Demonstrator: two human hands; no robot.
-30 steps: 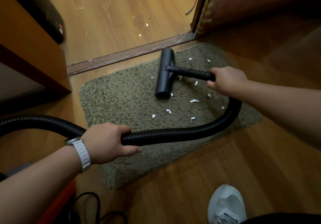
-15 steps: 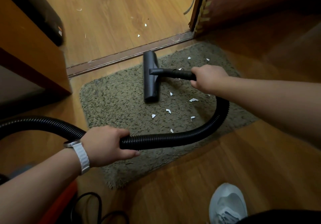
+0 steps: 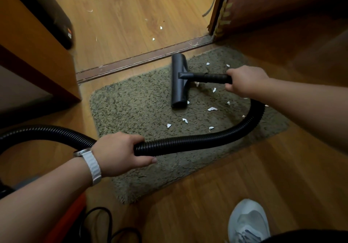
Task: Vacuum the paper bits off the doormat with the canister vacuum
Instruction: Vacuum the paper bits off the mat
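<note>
A shaggy olive doormat (image 3: 135, 107) lies on the wood floor by the door threshold. Several white paper bits (image 3: 212, 108) are scattered over its right half. The black floor nozzle (image 3: 179, 92) rests flat on the mat near its far edge. My right hand (image 3: 244, 80) grips the black wand (image 3: 209, 77) behind the nozzle. The ribbed black hose (image 3: 197, 141) curves from there across the mat, and my left hand (image 3: 116, 153), with a white watch strap, holds it. The canister shows only as a red and grey edge (image 3: 64, 218) at the bottom left.
A wooden cabinet (image 3: 28, 54) stands at the left. The metal threshold strip (image 3: 143, 58) runs behind the mat, with paper scraps (image 3: 153, 39) on the floor beyond it. A door (image 3: 273, 3) stands open at the top right. My grey shoe (image 3: 248, 222) and a black cord (image 3: 105, 224) lie near.
The nozzle slid left across the mat half a second ago and has now come back to the right with my right hand. My left hand has kept its hold on the hose.
</note>
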